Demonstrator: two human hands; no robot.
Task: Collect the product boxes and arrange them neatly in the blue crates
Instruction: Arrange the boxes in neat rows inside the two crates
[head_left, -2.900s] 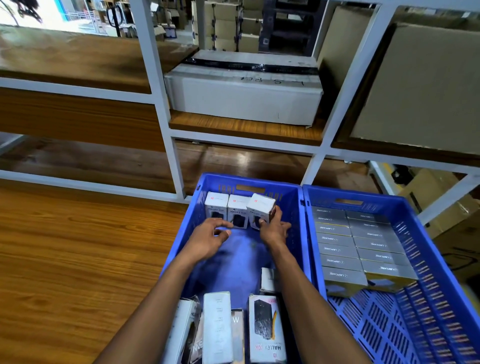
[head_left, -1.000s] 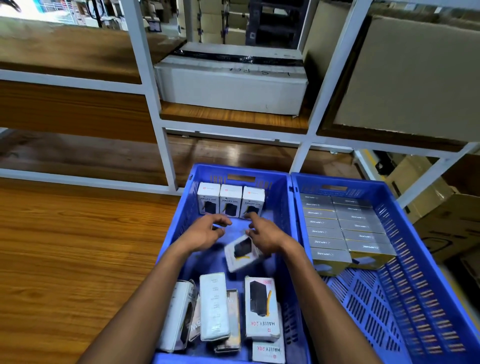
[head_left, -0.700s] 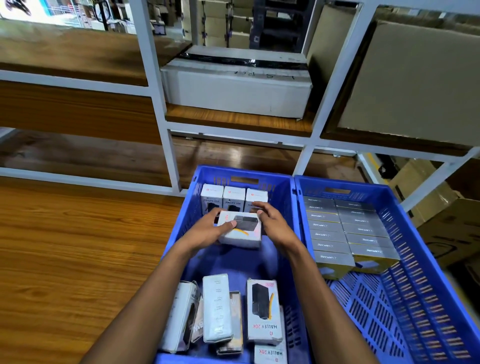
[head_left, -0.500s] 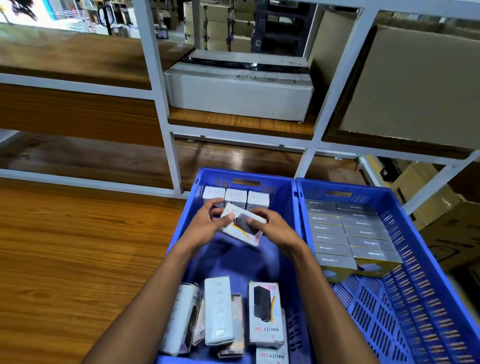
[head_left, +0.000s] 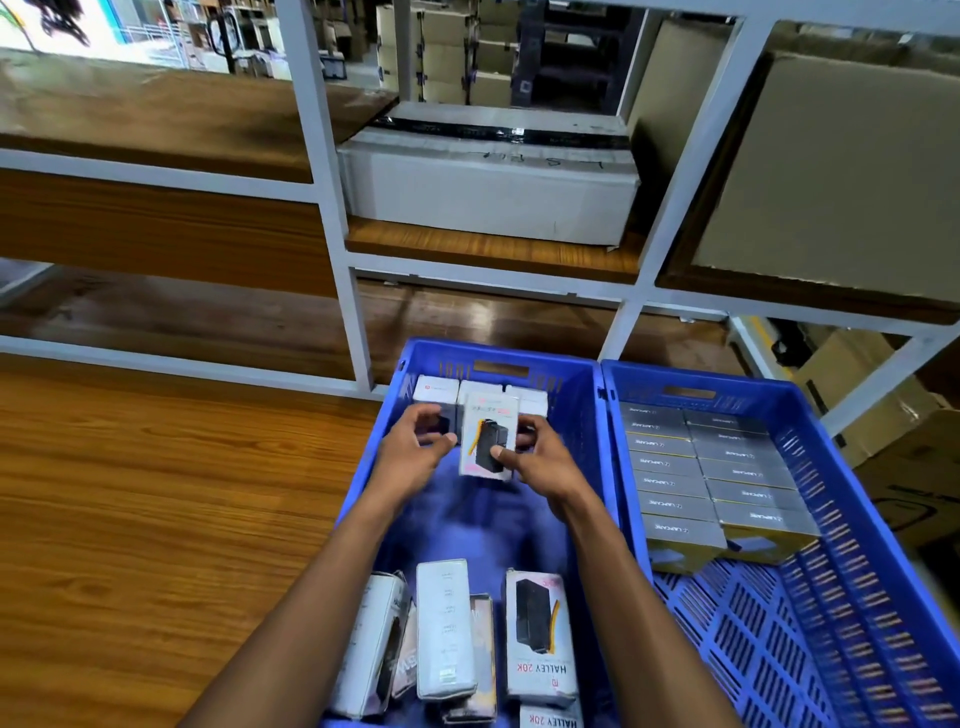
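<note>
White box (head_left: 488, 441) pinched by right grip (head_left: 540, 462), left grip (head_left: 415, 447) curled, free, 2 blue crates (head_left: 587, 405)

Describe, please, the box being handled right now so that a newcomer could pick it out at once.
Find the left blue crate, beside the one packed with grey boxes. At its far end, before a row of three standing white boxes, both hands hover; the right hand holds the white power bank box. Unlike its neighbours, it is lifted upright off the crate floor, its black-and-yellow picture facing the camera.

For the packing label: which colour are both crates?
Blue, left crate and right crate; head view.
</note>
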